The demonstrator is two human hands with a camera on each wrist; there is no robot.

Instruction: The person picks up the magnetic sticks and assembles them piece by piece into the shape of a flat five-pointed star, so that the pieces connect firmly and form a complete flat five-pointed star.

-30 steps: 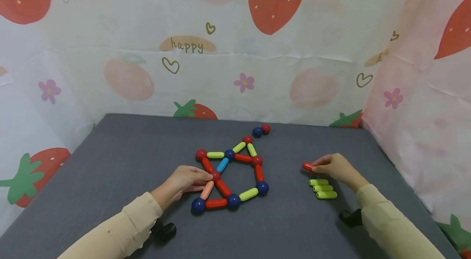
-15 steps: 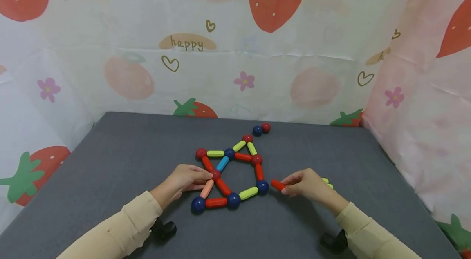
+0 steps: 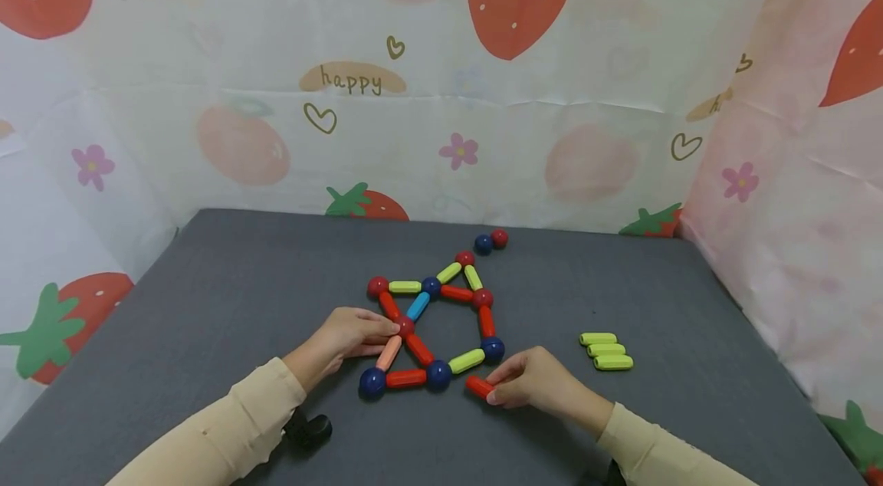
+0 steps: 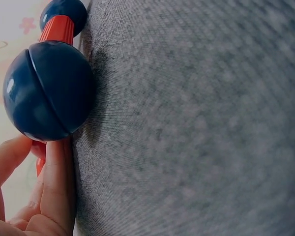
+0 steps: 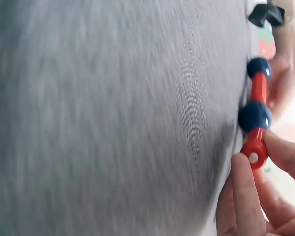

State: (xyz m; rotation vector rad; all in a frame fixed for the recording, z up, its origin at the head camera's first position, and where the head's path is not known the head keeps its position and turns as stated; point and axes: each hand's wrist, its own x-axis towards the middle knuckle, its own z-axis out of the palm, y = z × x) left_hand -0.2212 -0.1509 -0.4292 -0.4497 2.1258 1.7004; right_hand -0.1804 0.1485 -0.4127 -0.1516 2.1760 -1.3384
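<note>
My left hand (image 3: 352,334) pinches the red ball (image 3: 404,326) at the inner joint of a flat frame of magnetic sticks and balls. In the left wrist view, a blue ball (image 4: 49,91) hides most of that grip. My right hand (image 3: 541,385) holds a red magnetic stick (image 3: 479,387) between thumb and fingers, just right of the frame's front blue ball (image 3: 438,374). The right wrist view shows the held stick end-on, with its pale tip facing the camera; whether its far end touches the blue ball (image 5: 255,117) I cannot tell.
Several yellow-green sticks (image 3: 607,351) lie side by side to the right. Behind the frame, a loose blue ball (image 3: 484,244) and a red ball (image 3: 500,238) sit together near the back edge of the grey table (image 3: 276,256). A strawberry-print cloth (image 3: 441,103) hangs behind.
My right hand has carried the red stick leftward and toward me, from beside the yellow-green sticks to the front of the frame. The left hand keeps its hold.
</note>
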